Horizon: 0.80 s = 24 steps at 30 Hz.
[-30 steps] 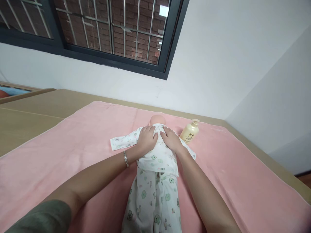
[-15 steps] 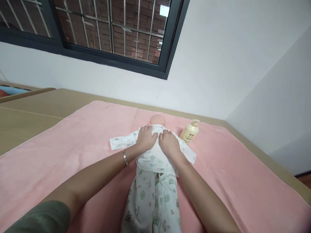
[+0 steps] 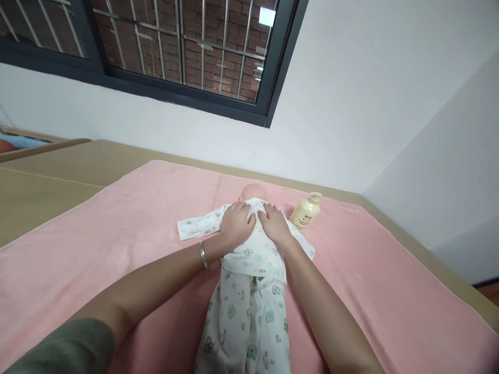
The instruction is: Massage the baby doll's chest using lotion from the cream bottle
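Observation:
A baby doll (image 3: 254,192) in a white printed top (image 3: 257,249) and matching trousers (image 3: 234,317) lies stretched out, its head toward the wall. Both my hands rest on the upper back or chest of the top; which side of the doll faces up I cannot tell. My left hand (image 3: 236,224), with a silver bangle at the wrist, lies flat on the left side, fingers toward the shoulder. On the right side my right hand (image 3: 275,226) lies the same way, fingers extended. The thumbs sit close to each other near the middle.
A pink blanket (image 3: 148,218) spreads under the doll on a wooden surface (image 3: 58,166). Right of the doll's shoulder stands a pale yellow pump bottle (image 3: 305,212). Behind are a white wall (image 3: 331,104) and a dark-framed barred window (image 3: 187,96).
My hands stay on the doll's top, and the right fingers have shifted slightly upward and outward. The whole view has moved a little.

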Each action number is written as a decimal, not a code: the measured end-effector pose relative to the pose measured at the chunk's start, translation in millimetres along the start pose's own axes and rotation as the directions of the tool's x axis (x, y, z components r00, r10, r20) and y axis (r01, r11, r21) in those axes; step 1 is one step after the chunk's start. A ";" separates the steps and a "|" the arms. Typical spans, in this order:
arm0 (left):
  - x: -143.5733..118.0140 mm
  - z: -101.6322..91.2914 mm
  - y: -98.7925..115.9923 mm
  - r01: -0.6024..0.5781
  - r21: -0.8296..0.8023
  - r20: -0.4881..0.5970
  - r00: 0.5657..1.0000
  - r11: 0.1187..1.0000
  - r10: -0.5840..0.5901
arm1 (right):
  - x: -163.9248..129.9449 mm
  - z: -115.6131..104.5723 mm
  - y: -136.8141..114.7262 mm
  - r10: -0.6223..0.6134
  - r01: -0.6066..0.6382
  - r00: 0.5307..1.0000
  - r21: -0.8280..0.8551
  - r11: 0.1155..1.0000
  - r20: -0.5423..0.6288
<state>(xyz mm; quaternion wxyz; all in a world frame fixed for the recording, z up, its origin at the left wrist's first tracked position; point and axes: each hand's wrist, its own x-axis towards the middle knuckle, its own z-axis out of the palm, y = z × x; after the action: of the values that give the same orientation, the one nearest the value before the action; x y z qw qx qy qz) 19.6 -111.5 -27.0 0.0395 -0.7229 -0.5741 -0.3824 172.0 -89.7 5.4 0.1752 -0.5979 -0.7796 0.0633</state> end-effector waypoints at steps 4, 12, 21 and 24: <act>4.5 4.0 -4.9 0.083 -0.073 0.027 0.996 0.994 -0.081 | -10.9 -1.8 -15.4 0.006 -0.011 0.998 -0.085 0.996 -0.059; 4.5 8.6 -7.0 0.052 -0.030 0.039 0.998 0.998 -0.051 | -22.3 -2.8 -31.4 -0.035 0.033 0.998 -0.047 0.998 -0.052; 0.5 -4.7 2.7 -0.047 0.090 0.030 0.999 0.995 0.045 | 1.1 0.3 1.2 0.075 -0.079 0.996 0.062 0.995 0.054; 2.8 -4.2 2.2 -0.023 0.070 0.040 0.999 0.997 0.020 | 0.1 2.7 0.3 0.066 -0.066 0.998 0.009 0.998 0.019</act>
<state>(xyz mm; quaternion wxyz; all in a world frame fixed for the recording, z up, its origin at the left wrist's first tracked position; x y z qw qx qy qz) 19.6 -112.1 -21.5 0.0579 -0.7346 -0.5802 -0.3469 171.2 -89.2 2.9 0.1685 -0.6220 -0.7607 0.0783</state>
